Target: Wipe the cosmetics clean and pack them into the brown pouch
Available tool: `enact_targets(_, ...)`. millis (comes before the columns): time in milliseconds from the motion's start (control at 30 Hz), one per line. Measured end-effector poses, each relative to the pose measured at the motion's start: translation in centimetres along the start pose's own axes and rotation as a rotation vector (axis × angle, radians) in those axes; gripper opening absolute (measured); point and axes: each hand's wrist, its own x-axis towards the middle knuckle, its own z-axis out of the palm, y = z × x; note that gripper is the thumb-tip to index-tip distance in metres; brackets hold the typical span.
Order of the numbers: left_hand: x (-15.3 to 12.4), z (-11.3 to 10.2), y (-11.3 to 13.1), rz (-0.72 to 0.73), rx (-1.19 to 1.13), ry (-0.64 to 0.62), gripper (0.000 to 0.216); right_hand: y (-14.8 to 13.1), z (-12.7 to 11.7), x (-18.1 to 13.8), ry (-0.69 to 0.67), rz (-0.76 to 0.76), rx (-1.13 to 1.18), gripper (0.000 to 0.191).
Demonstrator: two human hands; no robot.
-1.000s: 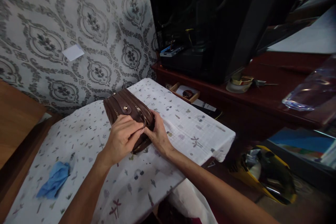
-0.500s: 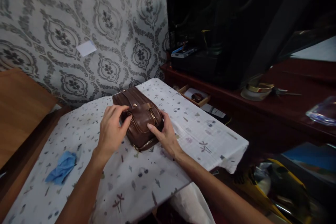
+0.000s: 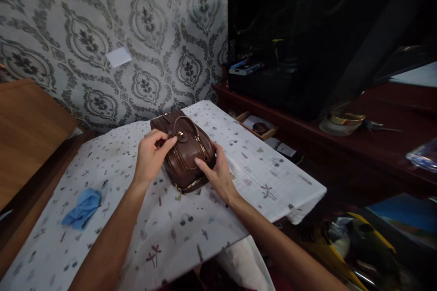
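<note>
A small brown leather bag (image 3: 187, 154) with gold zips lies on the white patterned cloth (image 3: 239, 177) covering a table. My left hand (image 3: 151, 157) is closed in a pinch at the bag's top left, thumb and fingers meeting near a gold clasp on the flap. My right hand (image 3: 218, 176) rests against the bag's right side, fingers stretched along it and pressing on the leather.
A crumpled blue cloth (image 3: 82, 208) lies on the table at the left. A dark wooden cabinet (image 3: 341, 145) with a black television (image 3: 307, 32) stands to the right. Patterned wallpaper is behind, with a wooden board (image 3: 30, 132) at the left and clutter on the floor at lower right.
My left hand has moved from the bag's near end up to its top left by the clasp. The bag now lies more squarely, and the camera has shifted left.
</note>
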Motion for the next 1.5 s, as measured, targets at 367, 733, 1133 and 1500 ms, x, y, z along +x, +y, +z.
enact_targets(367, -3.2, 0.8, 0.7, 0.174, 0.114, 0.077, 0.012, 0.3, 0.0, -0.1, -0.025, -0.065, -0.018, 0.065)
enact_targets(733, -10.2, 4.3, 0.1, 0.696, 0.729, -0.040, 0.040, 0.4, 0.0, -0.1, -0.005, -0.067, -0.023, 0.062)
enact_targets(1133, -11.1, 5.9, -2.4, 0.706, 0.876, 0.014, 0.049, -2.3, -1.7, 1.9, 0.118, -0.298, -0.175, 0.034)
enact_targets(1500, -11.2, 5.8, -2.7, 0.667, 0.867, -0.049, 0.051, -5.7, -2.4, 4.6, -0.192, -0.266, 0.045, 0.022)
